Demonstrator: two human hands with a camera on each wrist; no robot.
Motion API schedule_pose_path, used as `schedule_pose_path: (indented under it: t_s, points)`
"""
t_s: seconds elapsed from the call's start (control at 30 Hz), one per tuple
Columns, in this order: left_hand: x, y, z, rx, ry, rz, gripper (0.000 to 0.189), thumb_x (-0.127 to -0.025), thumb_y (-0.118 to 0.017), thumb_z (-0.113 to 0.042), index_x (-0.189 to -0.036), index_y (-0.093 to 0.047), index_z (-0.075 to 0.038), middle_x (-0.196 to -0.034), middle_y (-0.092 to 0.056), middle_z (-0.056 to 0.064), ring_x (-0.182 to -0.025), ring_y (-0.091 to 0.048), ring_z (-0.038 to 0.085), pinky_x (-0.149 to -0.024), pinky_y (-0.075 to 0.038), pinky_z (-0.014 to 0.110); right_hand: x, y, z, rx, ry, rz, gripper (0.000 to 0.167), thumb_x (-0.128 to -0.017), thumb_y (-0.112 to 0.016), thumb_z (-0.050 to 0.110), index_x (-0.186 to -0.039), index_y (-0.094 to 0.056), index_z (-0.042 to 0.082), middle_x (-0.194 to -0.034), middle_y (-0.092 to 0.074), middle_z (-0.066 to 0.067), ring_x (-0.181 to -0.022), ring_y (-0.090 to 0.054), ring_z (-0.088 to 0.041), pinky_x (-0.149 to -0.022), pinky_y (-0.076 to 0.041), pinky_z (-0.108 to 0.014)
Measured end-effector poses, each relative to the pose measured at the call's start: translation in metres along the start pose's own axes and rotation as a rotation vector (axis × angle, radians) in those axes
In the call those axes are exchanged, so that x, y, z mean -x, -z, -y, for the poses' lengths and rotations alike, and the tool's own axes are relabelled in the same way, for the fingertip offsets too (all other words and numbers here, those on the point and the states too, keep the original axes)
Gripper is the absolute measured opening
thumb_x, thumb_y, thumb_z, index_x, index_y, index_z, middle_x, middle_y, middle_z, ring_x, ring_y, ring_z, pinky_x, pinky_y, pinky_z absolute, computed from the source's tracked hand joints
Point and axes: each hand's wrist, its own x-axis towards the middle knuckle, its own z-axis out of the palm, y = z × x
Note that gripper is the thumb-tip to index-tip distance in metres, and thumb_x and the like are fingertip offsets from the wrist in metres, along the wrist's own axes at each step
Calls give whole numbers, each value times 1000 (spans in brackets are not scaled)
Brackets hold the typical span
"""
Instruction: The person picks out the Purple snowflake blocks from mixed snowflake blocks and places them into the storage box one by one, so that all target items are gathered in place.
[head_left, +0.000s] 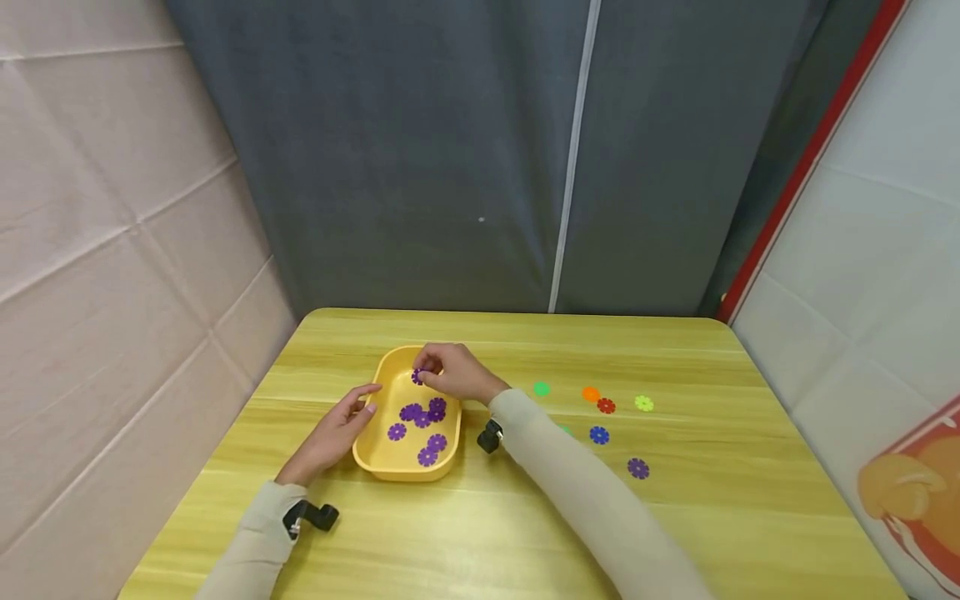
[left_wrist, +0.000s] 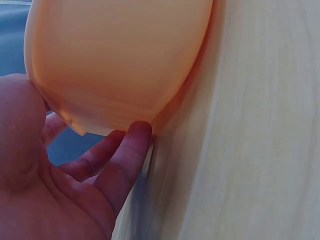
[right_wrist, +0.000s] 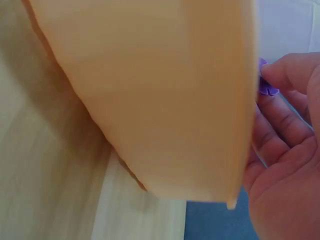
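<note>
A yellow plastic bin (head_left: 406, 475) stands on the table, with several purple snowflake discs (head_left: 397, 432) lying on its floor. My left hand (head_left: 335, 433) holds its left side, thumb at the rim and fingertips against the outer wall, as the left wrist view shows. Over the far end of the bin, my right hand (head_left: 456, 372) pinches a purple snowflake disc (right_wrist: 269, 91) between thumb and fingers. In the right wrist view the bin's wall (right_wrist: 165, 100) hides part of that disc and some fingertips.
Right of the bin, loose discs lie on the wooden table (head_left: 525, 508): green (head_left: 542, 389), orange (head_left: 591, 393), red (head_left: 606, 406), yellow-green (head_left: 644, 403), blue (head_left: 599, 435) and purple (head_left: 638, 468). My right forearm partly covers another green one. A grey curtain (head_left: 420, 167) hangs behind the table.
</note>
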Motion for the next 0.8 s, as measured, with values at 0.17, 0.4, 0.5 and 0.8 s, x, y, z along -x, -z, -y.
schedule_pose_path:
  t_s: [0.17, 0.4, 0.5, 0.8]
  points:
    - [1, 0, -1, -4, 2, 2, 52, -110, -48, -53, -159, -41, -35, -139, -54, 19, -118, -60, 31, -89, -55, 34, -6, -9, 0, 3, -54, 53, 8, -102, -71, 15, -110, -72, 17, -96, -72, 5, -84, -64, -10, -76, -56, -21]
    - [0, 0, -1, -10, 6, 6, 50, -111, -48, -51, -159, -41, -37, -139, -54, 18, -117, -60, 30, -89, -54, 34, -11, -12, -5, 75, -95, 55, 18, -103, -69, 15, -120, -73, 13, -106, -72, 4, -91, -64, -10, -81, -57, -21]
    - [0, 0, -1, -8, 4, 7, 49, -112, -48, -49, -159, -41, -36, -137, -54, 18, -115, -60, 29, -88, -54, 34, -10, -10, -5, 74, -95, 45, 20, -103, -69, 14, -122, -73, 10, -106, -72, 2, -91, -65, -12, -80, -57, -22]
    - [0, 0, -2, -21, -3, 10, 51, -111, -48, -51, -159, -41, -35, -139, -53, 18, -118, -59, 31, -90, -53, 34, -4, -3, -4, 58, -47, -4, 12, -101, -72, 17, -113, -73, 17, -100, -71, 5, -88, -63, -11, -78, -55, -22]
